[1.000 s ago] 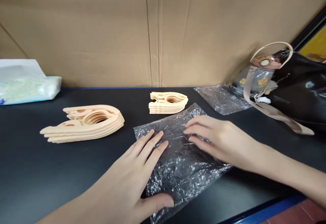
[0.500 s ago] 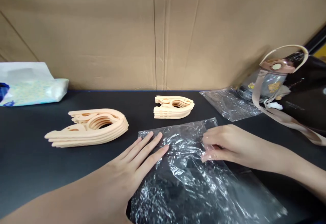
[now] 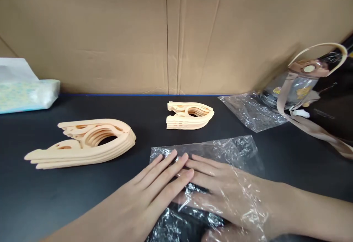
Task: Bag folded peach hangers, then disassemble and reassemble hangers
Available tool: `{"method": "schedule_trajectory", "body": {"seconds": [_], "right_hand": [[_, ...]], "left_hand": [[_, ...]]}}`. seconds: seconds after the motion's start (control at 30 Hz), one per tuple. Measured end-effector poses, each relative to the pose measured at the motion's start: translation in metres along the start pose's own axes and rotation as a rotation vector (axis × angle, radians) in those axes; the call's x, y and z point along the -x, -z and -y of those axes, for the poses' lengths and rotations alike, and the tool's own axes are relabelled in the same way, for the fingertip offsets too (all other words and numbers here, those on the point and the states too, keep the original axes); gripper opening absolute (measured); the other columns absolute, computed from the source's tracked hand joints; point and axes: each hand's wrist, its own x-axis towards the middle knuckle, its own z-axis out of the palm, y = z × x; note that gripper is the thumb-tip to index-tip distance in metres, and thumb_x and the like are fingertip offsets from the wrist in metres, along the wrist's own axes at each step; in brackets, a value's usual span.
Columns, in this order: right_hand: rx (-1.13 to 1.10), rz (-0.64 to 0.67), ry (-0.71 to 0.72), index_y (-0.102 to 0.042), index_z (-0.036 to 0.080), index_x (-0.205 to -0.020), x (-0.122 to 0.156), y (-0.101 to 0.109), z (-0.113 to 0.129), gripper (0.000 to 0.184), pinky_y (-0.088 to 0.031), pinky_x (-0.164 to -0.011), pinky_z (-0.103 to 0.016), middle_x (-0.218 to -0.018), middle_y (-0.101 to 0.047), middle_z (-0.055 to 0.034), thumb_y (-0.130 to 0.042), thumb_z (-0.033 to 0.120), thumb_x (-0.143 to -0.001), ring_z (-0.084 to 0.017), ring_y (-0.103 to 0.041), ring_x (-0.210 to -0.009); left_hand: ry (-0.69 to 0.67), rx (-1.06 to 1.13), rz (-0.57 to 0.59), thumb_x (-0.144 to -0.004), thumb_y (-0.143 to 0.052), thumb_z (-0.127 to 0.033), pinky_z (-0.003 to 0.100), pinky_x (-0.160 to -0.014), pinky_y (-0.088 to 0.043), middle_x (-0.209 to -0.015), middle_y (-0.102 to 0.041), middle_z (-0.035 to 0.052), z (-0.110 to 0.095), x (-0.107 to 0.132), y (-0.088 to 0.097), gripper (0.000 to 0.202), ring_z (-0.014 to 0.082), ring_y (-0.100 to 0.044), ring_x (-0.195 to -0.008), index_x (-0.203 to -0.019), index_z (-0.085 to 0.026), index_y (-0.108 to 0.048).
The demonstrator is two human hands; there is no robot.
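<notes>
Clear plastic film lies under the flat, outstretched left hand and covers part of the outstretched right hand.

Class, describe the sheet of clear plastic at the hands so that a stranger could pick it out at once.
Start with the black tabletop in front of the brown cardboard. At its near side, find the left hand and right hand, at a crinkled clear plastic sheet. Unlike the other clear plastic, farther back by the bottle, this one partly covers the right hand.
</notes>
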Motion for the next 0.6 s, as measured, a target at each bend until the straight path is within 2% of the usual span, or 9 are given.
{"method": "schedule_trajectory", "body": {"seconds": [0.1,0.2,0.27,0.37,0.5,0.6], "right_hand": [[-0.028,0.059,-0.007,-0.031,0.019,-0.157,-0.006,-0.01,-0.001,0.076,-0.014,-0.123,-0.054,-0.163,-0.026,-0.0141,-0.062,0.045,-0.091,-0.029,-0.005,-0.153],[-0.016,0.042,0.015,-0.024,0.02,-0.159,-0.01,-0.025,-0.004,0.091,-0.007,-0.121,-0.062,-0.165,-0.015,-0.0163,-0.069,0.046,-0.084,-0.036,0.0,-0.152],[-0.013,0.019,0.034,-0.022,0.021,-0.159,-0.013,-0.032,-0.007,0.098,-0.003,-0.119,-0.065,-0.166,-0.009,-0.0171,-0.072,0.05,-0.08,-0.039,0.002,-0.151],[-0.023,0.038,0.025,-0.019,0.022,-0.16,-0.016,-0.033,-0.009,0.103,-0.001,-0.119,-0.065,-0.166,-0.006,-0.0174,-0.074,0.052,-0.077,-0.039,0.004,-0.151],[0.005,0.043,-0.008,-0.019,0.017,-0.16,-0.015,-0.019,-0.007,0.099,-0.002,-0.121,-0.06,-0.165,-0.008,-0.0179,-0.07,0.053,-0.083,-0.033,0.005,-0.152],[0.074,-0.001,-0.053,-0.03,0.013,-0.156,-0.011,-0.007,-0.003,0.083,-0.011,-0.123,-0.053,-0.165,-0.015,-0.0174,-0.061,0.054,-0.091,-0.028,0.002,-0.153]], "left_hand": [[-0.096,0.028,0.024,-0.09,-0.057,-0.06,0.054,-0.119,-0.027,-0.161,-0.028,0.0104,0.003,-0.003,0.001,0.098,0.0332,-0.032,-0.146,-0.16,-0.018,-0.004],[-0.079,0.041,0.018,-0.088,-0.061,-0.052,0.064,-0.115,-0.026,-0.162,-0.025,0.0108,0.003,-0.004,0.003,0.096,0.0383,-0.026,-0.148,-0.16,-0.02,-0.005],[-0.036,0.036,0.025,-0.088,-0.061,-0.046,0.064,-0.116,-0.025,-0.163,-0.023,0.0101,0.002,-0.003,0.006,0.096,0.0382,-0.024,-0.148,-0.16,-0.02,-0.003],[0.008,0.039,0.05,-0.09,-0.056,-0.05,0.062,-0.117,-0.025,-0.163,-0.022,0.0098,-0.001,0.001,0.012,0.094,0.0368,-0.023,-0.149,-0.16,-0.02,-0.003],[0.012,0.042,0.032,-0.084,-0.059,-0.062,0.06,-0.118,-0.025,-0.163,-0.023,0.0103,-0.001,0.004,0.013,0.101,0.0379,-0.026,-0.148,-0.161,-0.021,-0.008],[0.066,0.039,0.014,-0.079,-0.067,-0.056,0.059,-0.119,-0.023,-0.164,-0.023,0.0105,0.0,0.003,0.009,0.107,0.0376,-0.024,-0.149,-0.16,-0.022,-0.007]]}}
